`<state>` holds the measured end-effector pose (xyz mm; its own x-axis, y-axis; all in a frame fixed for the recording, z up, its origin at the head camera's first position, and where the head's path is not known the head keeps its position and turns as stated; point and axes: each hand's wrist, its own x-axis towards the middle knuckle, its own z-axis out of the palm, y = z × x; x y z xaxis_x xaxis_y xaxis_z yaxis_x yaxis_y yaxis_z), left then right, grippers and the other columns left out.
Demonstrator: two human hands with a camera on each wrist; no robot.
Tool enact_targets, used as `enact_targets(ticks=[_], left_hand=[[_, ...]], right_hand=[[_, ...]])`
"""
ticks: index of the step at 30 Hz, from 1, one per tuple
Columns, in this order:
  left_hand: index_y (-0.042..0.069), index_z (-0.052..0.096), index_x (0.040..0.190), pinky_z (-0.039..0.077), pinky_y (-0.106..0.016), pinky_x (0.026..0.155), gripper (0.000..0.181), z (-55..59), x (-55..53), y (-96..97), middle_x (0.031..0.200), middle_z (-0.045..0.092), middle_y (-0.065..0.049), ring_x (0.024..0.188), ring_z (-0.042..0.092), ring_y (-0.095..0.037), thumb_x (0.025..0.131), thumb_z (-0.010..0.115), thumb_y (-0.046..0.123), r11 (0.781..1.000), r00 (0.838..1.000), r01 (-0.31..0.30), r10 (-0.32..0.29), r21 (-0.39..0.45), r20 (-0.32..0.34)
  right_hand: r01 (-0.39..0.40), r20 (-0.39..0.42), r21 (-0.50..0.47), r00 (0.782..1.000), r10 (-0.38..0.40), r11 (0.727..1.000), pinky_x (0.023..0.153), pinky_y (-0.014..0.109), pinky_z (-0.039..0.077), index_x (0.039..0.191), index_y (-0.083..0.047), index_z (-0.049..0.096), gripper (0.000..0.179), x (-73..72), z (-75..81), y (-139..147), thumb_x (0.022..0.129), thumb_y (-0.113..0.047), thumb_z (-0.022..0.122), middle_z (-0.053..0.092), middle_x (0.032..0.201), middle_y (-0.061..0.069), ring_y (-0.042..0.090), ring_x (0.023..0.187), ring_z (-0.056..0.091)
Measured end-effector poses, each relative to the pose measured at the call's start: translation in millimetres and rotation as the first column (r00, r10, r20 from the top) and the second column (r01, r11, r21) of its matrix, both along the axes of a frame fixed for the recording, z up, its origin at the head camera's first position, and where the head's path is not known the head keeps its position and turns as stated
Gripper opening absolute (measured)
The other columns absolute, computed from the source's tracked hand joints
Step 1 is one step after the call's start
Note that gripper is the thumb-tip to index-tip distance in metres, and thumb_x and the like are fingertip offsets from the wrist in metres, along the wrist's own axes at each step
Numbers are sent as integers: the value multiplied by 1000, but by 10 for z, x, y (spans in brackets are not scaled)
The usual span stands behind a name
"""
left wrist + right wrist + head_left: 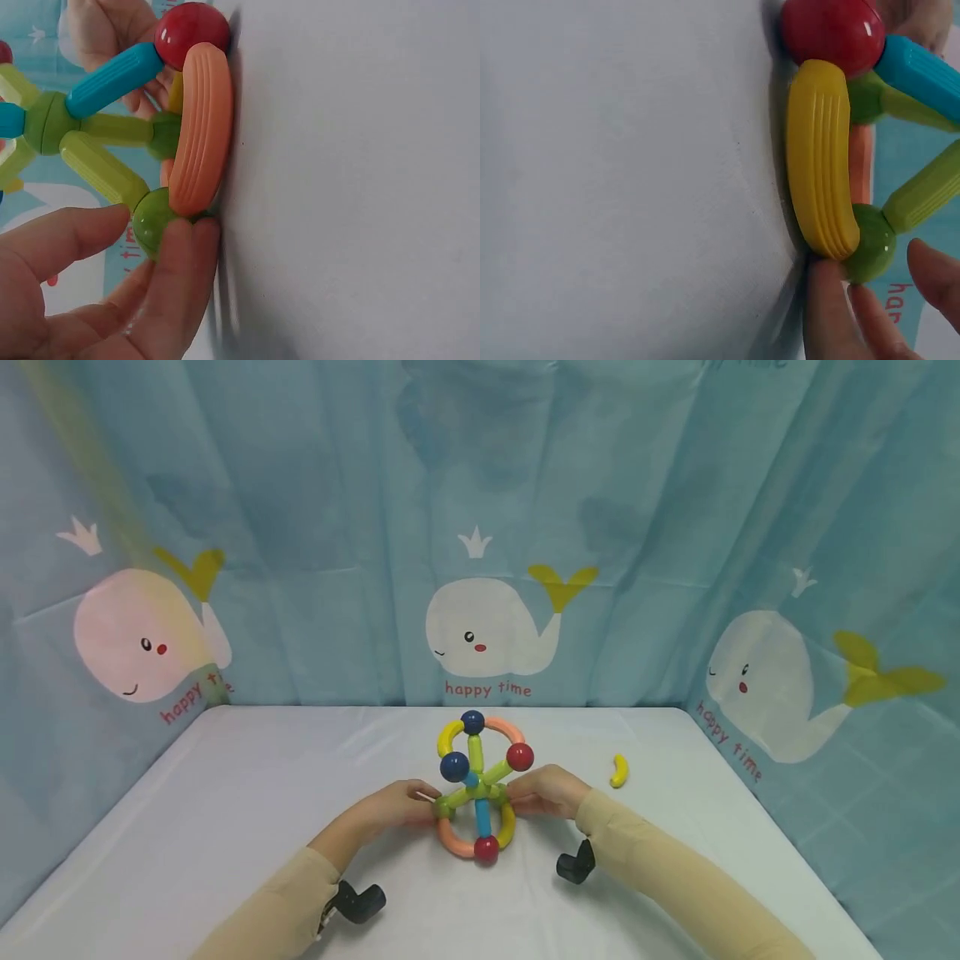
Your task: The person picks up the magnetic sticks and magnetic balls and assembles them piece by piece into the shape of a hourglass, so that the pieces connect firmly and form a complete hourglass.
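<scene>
A ball-and-stick building toy (482, 827) stands on the white table between both hands. Straight green and blue sticks spread from a green centre ball (51, 124); curved sticks and coloured balls make a ring below and an arc on top. My left hand (401, 803) pinches the left green ball (152, 221), joined to a curved orange stick (202, 127). At the right green ball (874, 244), the fingertips of my right hand (547, 791) touch its underside, with the thumb a little apart. A curved yellow stick (821, 161) runs from there to a red ball (832, 34) at the front.
A loose curved yellow stick (619, 771) lies on the table (300, 752) to the right of the toy. Blue curtains (315, 527) with whale prints hang behind the table and along both sides. Black wrist cameras (576, 862) hang below both forearms.
</scene>
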<state>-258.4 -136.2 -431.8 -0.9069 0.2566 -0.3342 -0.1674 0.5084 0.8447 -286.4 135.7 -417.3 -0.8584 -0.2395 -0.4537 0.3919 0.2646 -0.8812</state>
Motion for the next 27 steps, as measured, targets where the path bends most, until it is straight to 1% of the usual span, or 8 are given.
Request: enact_targets(ticks=[6, 9, 11, 13, 15, 19, 23, 27], left_hand=[[2, 60, 122, 59, -35, 83, 40, 62, 158, -71, 111, 68, -11, 90, 68, -17, 84, 69, 12, 999, 999, 15, -16, 36, 37], [2, 58, 127, 58, -37, 87, 42, 123, 173, -93, 122, 65, -14, 95, 68, -18, 88, 66, 13, 999, 1000, 3, -3, 47, -2], [1, 55, 133, 58, -39, 92, 44, 210, 154, -113, 131, 60, -19, 104, 67, -22, 93, 62, 16, 993, 998, -37, 41, 111, -42], [2, 49, 140, 56, -40, 96, 47, 339, 121, -122, 139, 55, -22, 113, 65, -27, 98, 59, 22, 976, 992, -79, 96, 203, -76], [3, 43, 145, 54, -39, 100, 52, 496, 98, -100, 144, 50, -23, 120, 63, -29, 101, 55, 27, 947, 988, -88, 122, 309, -94], [9, 34, 152, 53, -39, 102, 59, 725, 102, -12, 146, 47, -22, 122, 62, -32, 101, 54, 33, 923, 991, -43, 87, 383, -98], [9, 32, 153, 53, -37, 103, 61, 812, 91, 107, 146, 46, -23, 125, 60, -32, 100, 54, 30, 909, 994, -3, 47, 416, -95], [7, 33, 153, 54, -32, 100, 58, 801, 55, 180, 145, 48, -22, 119, 64, -24, 100, 53, 23, 889, 994, -12, 63, 457, -95]], right_hand=[[-11, -8, 24, 1000, 11, 1000, 94, 40, 57, 118, 7, 68, 30, -100, -33, -95, 93, -11, 67, 71, 117, 19, 27, 105, 71], [-15, -14, 113, 1000, 17, 994, 87, 35, 60, 115, 6, 69, 30, -57, -16, -35, 92, -13, 70, 73, 109, 16, 23, 95, 72], [-35, -15, 165, 999, 38, 986, 81, 31, 61, 113, 5, 70, 29, 32, -4, 26, 90, -13, 71, 74, 102, 13, 20, 85, 71], [-62, -8, 213, 998, 65, 975, 74, 27, 61, 110, 3, 72, 28, 145, -6, 77, 89, -15, 73, 74, 92, 11, 17, 74, 69], [-98, -2, 219, 995, 101, 971, 68, 25, 60, 104, 2, 72, 24, 250, -21, 101, 88, -16, 74, 73, 84, 9, 14, 67, 68], [-144, 11, 188, 989, 145, 971, 62, 22, 59, 94, 1, 69, 20, 355, -43, 56, 88, -16, 74, 71, 72, 7, 10, 58, 68], [-113, 5, 209, 993, 114, 971, 58, 20, 57, 87, 0, 66, 19, 343, -24, 1, 88, -17, 74, 69, 66, 6, 10, 55, 68], [-85, 10, 249, 996, 86, 965, 57, 20, 56, 87, -1, 63, 22, 290, -26, -23, 88, -18, 75, 69, 66, 7, 10, 54, 68]])
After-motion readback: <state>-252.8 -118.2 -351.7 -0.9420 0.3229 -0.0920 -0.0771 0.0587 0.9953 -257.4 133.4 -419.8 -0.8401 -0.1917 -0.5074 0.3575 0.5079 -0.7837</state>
